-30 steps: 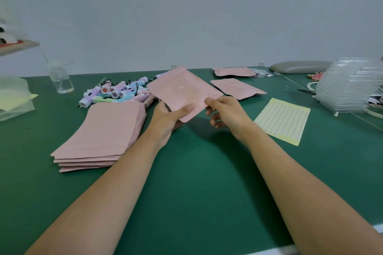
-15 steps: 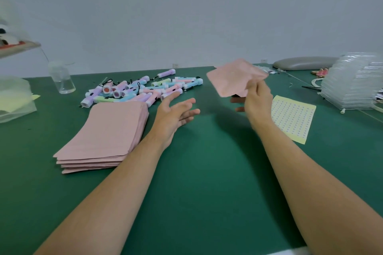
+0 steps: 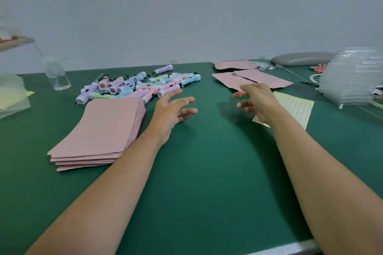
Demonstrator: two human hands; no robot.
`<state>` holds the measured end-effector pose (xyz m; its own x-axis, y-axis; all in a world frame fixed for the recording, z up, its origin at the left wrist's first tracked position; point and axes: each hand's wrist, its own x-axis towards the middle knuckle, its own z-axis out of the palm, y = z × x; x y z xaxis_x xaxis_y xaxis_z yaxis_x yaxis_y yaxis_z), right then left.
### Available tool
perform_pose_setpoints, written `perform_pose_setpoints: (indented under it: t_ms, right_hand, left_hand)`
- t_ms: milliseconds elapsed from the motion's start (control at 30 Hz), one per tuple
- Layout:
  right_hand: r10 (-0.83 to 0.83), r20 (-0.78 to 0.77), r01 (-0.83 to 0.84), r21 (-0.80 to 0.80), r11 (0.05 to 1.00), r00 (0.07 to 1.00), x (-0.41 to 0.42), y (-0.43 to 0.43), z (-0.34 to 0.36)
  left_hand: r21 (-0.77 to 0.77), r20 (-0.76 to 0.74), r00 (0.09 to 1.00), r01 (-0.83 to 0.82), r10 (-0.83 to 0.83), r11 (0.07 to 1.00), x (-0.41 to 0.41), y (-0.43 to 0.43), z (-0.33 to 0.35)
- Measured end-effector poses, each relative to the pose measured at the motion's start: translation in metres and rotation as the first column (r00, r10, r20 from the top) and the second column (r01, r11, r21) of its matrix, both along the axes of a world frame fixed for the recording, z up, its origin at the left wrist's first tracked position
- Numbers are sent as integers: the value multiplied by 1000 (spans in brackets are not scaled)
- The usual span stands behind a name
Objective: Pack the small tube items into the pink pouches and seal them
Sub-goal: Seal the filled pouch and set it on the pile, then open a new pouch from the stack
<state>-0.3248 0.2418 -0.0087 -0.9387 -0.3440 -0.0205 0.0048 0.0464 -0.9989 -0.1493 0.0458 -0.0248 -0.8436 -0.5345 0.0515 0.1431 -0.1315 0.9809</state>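
Tubes (image 3: 143, 86): heaped pastel pile at the far left-centre of the green table (image 3: 196, 172), some with black cords, one purple tube lying apart behind the heap.
Pouch stack (image 3: 101, 130): flat pink pile just in front of the tubes, near edge fanned into layers, left forearm running along its right side.
Laid pouches (image 3: 261, 79): two overlapping at far right-centre, a third (image 3: 235, 65) behind them near the wall.
Left hand (image 3: 172, 109): fingers spread and empty, hovering just right of the stack's far corner — fingertips close to the nearest tubes, touching none.
Right hand (image 3: 257, 101): fingers loose and apart, holding nothing, hovering in front of the overlapping pouches and partly hiding their near edge.
Sticker sheet (image 3: 294, 107): yellow-backed with rows of dots, flat under and beside the right wrist, one corner covered by the arm.
Clutter right: clear plastic stack (image 3: 352, 76) near the table's right side, grey pad (image 3: 300, 59) against the wall.
Clutter left: clear bottle (image 3: 57, 75) behind the tubes, translucent bag (image 3: 11, 97) at the left border.
Open room: bare green between the two forearms, from the hands down to the near table edge — pale strip showing at lower right.
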Motion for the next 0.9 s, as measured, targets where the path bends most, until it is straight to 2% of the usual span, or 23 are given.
perform_pose_setpoints:
  t_ms: [67,167,233,267,300,333,367,400,433,500,567,633,700,900]
  right_hand:
    - [33,-52,-32,24,999,998,11,-7,3]
    - [80,-149,-65,97,993,986,34,-23,1]
    - [130,-214,-98,153,983,968,53,-36,-3]
    - [164,-246,-121,182,976,955,62,-42,-6]
    - [204,-277,-147,210,966,939,71,-49,-9]
    - [246,-305,-175,241,955,920,79,-55,-11]
    - [284,-327,-198,271,942,901,85,-60,-14]
    - [314,-345,-215,296,931,885,90,-64,-16]
    - [337,-360,-227,315,922,870,93,-67,-18]
    - [366,-372,-243,338,909,853,95,-70,-20]
    - [376,-371,-251,342,905,849,93,-69,-20]
    - [373,-377,-250,336,908,848,91,-66,-20]
    - [362,-392,-240,326,914,846,88,-63,-20]
    - [337,-395,-236,283,930,855,85,-61,-19]
  left_hand:
    - [-48,0,1000,-17,17,999,1,1,0]
    - [-227,-32,994,-108,103,968,4,10,0]
    - [-423,-105,970,-241,217,873,7,16,-2]
    - [-561,-153,945,-323,288,762,8,17,-2]
    - [-721,-195,907,-391,374,572,9,16,-4]
    - [-858,-203,851,-393,484,331,10,13,-4]
    - [-947,-155,782,-291,604,133,11,9,-4]
    - [-990,-58,701,-132,711,50,13,5,-1]
    - [-998,60,617,19,784,62,17,2,3]
    - [-960,257,469,225,845,167,24,-7,8]
    - [-915,359,395,330,845,234,30,-16,8]
    - [-902,393,418,348,819,255,31,-20,6]
    - [-910,385,480,337,789,239,29,-19,8]
    - [-979,200,674,166,711,118,27,-9,19]
